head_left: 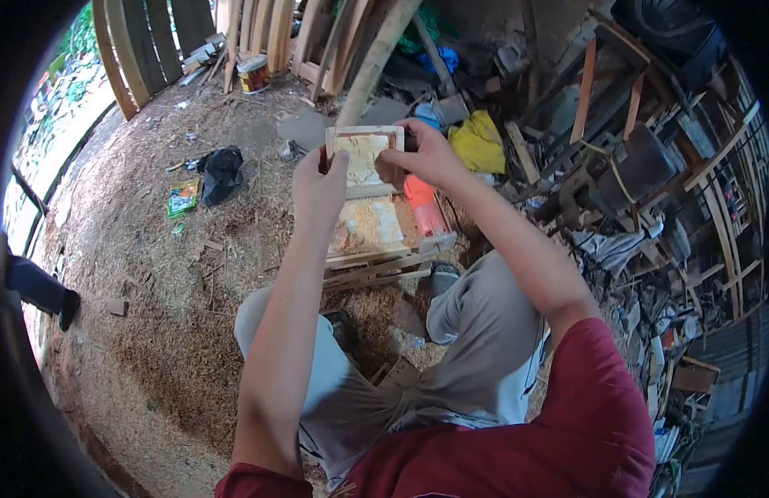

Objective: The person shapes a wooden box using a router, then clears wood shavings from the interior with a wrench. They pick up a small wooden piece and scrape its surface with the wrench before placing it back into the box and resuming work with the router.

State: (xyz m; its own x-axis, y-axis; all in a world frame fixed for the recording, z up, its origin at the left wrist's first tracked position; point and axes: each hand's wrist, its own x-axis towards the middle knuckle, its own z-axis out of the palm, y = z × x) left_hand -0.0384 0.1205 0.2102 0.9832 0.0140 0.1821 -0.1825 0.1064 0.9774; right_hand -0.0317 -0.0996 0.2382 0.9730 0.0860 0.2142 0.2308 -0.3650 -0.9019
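A small wooden frame [364,133] with pale slats is held up in front of me by both hands. My left hand [318,187] grips its left side. My right hand [426,153] clasps its upper right corner. Below the frame a low wooden bench [376,261], dusted with sawdust, stands between my knees. An orange power tool [423,207] lies at the bench's right, partly hidden by my right forearm.
Sawdust covers the ground [152,315]. A black bag [223,173] and a green packet [183,197] lie at left. Planks [260,29] and a tin [253,73] stand at the back. A yellow cloth [477,141] and stacked wooden frames [650,166] crowd the right.
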